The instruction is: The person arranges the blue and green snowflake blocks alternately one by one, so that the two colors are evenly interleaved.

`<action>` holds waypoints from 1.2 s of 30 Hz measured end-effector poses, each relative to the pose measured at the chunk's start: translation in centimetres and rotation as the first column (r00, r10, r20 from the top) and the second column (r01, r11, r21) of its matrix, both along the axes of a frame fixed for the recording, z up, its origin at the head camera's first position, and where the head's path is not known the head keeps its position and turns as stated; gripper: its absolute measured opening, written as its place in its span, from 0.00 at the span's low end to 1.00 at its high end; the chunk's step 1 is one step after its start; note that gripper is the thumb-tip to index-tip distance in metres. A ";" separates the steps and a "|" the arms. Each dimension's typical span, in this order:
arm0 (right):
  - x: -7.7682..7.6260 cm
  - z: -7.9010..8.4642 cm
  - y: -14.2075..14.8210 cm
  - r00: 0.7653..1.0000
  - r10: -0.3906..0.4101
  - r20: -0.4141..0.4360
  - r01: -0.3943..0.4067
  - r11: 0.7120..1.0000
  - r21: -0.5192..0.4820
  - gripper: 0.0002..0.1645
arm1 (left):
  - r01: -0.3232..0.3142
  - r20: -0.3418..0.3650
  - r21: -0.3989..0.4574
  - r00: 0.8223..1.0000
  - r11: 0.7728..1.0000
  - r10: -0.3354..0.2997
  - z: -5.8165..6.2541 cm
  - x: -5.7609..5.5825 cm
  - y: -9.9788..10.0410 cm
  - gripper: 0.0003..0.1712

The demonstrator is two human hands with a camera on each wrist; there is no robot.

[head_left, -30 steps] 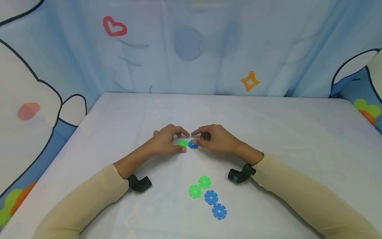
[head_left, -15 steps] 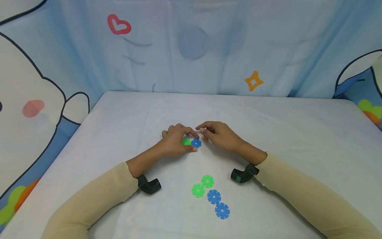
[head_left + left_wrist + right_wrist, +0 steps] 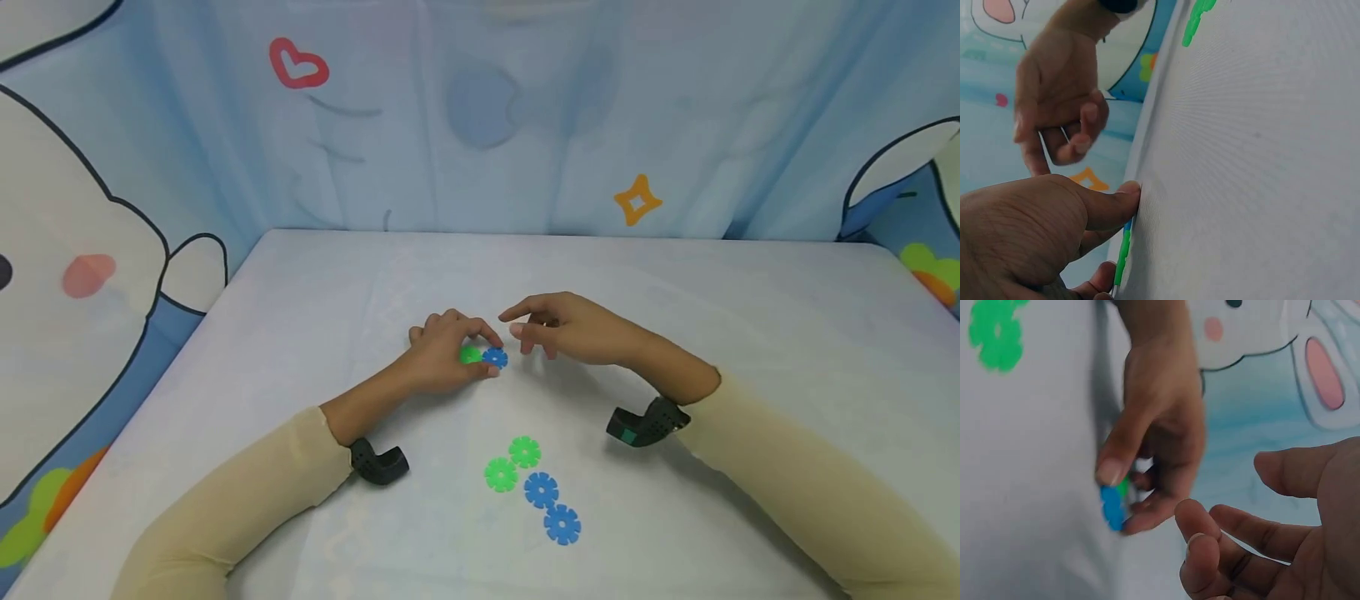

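Observation:
My left hand (image 3: 442, 358) pinches a small blue notched plastic disc (image 3: 495, 357) by its edges, thumb at the near side and index finger at the far side. Beside it, under the palm, lies a green notched disc (image 3: 470, 355), partly covered by the hand. Seen from the right wrist, the blue disc (image 3: 1111, 506) sits between left thumb and index finger, with a bit of green behind. To the right, my right hand (image 3: 581, 331) hovers above the table, holding nothing, its fingers loosely bent and apart from the discs.
Nearer the front of the white-covered table (image 3: 405, 542) lie two green discs (image 3: 501, 474) and two blue discs (image 3: 562, 525), in a slanting row. A blue printed curtain (image 3: 480, 192) hangs behind the far edge. Each wrist wears a black camera (image 3: 648, 422).
My right hand has let go of the blue disc and drawn back up and to the right. My left hand has shifted right and now pinches that disc.

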State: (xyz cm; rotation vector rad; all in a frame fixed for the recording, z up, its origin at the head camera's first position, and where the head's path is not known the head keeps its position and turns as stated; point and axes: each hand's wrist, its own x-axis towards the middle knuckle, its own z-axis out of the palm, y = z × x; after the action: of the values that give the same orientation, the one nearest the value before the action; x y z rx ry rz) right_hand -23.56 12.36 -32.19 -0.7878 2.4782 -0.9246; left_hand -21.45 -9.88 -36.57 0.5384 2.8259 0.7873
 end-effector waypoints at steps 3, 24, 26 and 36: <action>1.5 1.1 0.3 0.999 0.036 -0.021 -0.036 0.999 0.023 0.24 | -0.003 0.002 -0.005 1.000 1.000 0.003 0.0 -0.1 0.1 0.18; 6.5 -2.3 1.3 0.938 0.340 -0.064 -0.338 0.940 0.045 0.21 | -0.001 0.001 -0.012 1.000 1.000 0.001 -0.2 -0.2 -0.4 0.17; 6.5 -2.6 1.3 0.936 0.345 -0.069 -0.342 0.938 0.054 0.21 | 0.000 -0.002 -0.012 1.000 1.000 0.000 -0.2 -0.2 -0.4 0.17; 6.7 -3.0 1.4 0.935 0.340 -0.103 -0.332 0.939 0.089 0.21 | 0.001 -0.013 -0.014 1.000 1.000 -0.002 -0.3 -0.1 -0.1 0.17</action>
State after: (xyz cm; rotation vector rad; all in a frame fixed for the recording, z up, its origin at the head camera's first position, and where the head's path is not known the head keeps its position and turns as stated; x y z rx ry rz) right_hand -16.86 13.76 -35.21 -1.2266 2.3505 -0.6809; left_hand -21.58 -10.01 -36.85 0.5455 2.8405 0.7659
